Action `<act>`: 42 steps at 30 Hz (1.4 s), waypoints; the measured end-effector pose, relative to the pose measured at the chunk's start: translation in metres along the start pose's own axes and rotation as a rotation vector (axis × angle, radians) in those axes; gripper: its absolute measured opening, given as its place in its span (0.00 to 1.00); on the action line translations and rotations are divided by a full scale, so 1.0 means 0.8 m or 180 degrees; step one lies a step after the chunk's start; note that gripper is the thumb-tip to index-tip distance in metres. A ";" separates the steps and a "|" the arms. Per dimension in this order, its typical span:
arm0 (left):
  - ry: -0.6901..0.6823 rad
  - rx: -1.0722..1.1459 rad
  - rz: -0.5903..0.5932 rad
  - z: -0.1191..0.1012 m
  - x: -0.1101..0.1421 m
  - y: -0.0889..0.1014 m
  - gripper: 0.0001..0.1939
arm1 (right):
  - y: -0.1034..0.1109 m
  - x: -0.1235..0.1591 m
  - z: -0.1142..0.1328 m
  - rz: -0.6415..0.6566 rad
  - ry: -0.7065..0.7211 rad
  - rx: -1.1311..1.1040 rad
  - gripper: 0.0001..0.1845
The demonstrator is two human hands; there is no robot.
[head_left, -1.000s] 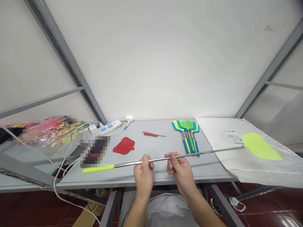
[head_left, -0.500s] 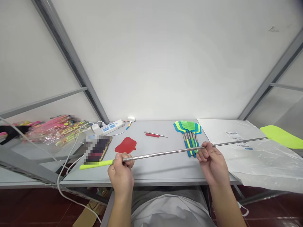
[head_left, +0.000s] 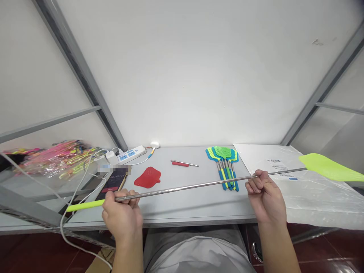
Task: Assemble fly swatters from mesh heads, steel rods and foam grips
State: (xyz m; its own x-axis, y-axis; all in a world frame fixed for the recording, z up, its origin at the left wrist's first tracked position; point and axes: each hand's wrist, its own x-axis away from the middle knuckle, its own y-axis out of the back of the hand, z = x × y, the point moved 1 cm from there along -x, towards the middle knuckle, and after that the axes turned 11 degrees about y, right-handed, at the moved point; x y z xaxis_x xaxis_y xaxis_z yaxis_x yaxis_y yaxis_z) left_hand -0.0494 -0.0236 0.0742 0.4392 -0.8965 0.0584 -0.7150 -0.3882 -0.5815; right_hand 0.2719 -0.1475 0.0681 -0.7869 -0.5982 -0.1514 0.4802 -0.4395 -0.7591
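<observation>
A long telescopic fly swatter [head_left: 187,187] spans the view above the table, with a yellow-green handle at the left and a yellow-green paddle at the right. My left hand [head_left: 122,212] is closed round its steel rod just beside the handle. Further along the rod, short of the paddle, my right hand [head_left: 265,195] pinches it between thumb and fingers. Beneath the rod, on the table, lie a red swatter paddle [head_left: 148,177] and a short rod with a red handle [head_left: 182,163]. Several blue, yellow and green fly swatters [head_left: 224,167] lie bunched near my right hand.
A white power strip [head_left: 132,153] with cables and a phone [head_left: 113,182] lie at the table's left. Bagged colourful items [head_left: 65,155] sit beyond the metal frame [head_left: 85,79]. White plastic packaging [head_left: 307,204] covers the right side of the table [head_left: 184,208].
My left hand has moved left with the handle, and my right hand slightly right along the rod. They are further apart, and more steel rod shows between them. The camera view has shifted a little.
</observation>
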 end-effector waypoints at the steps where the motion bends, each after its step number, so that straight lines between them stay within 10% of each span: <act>1: -0.0049 0.0068 -0.0118 -0.004 -0.006 0.005 0.16 | 0.002 -0.002 0.002 -0.0030 0.0054 -0.0032 0.10; 9: -0.0004 0.0494 -0.0329 -0.010 -0.027 0.032 0.13 | 0.013 -0.013 -0.010 -0.0098 0.0063 -0.0119 0.09; 13: 0.0250 0.0595 0.0089 0.007 -0.006 0.013 0.18 | 0.007 -0.007 -0.025 0.0009 0.0177 0.0094 0.10; 19: 0.0739 0.0394 0.0742 0.047 0.062 -0.025 0.19 | -0.036 0.073 -0.095 0.1322 -0.0719 0.0569 0.12; 28: 0.1650 -0.0477 0.1998 0.102 0.131 -0.034 0.24 | -0.039 0.078 -0.101 0.1199 -0.0702 0.0611 0.13; 42: 0.0810 0.0415 0.0920 0.050 0.064 -0.018 0.16 | -0.018 0.039 -0.048 0.1116 -0.0180 0.0686 0.11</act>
State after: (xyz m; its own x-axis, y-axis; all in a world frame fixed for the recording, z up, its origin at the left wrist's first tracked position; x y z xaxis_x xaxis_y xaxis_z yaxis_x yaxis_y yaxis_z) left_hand 0.0052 -0.0553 0.0528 0.0699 -0.9953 0.0667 -0.7072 -0.0966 -0.7004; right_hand 0.2253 -0.1343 0.0496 -0.5417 -0.7698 -0.3376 0.7901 -0.3294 -0.5169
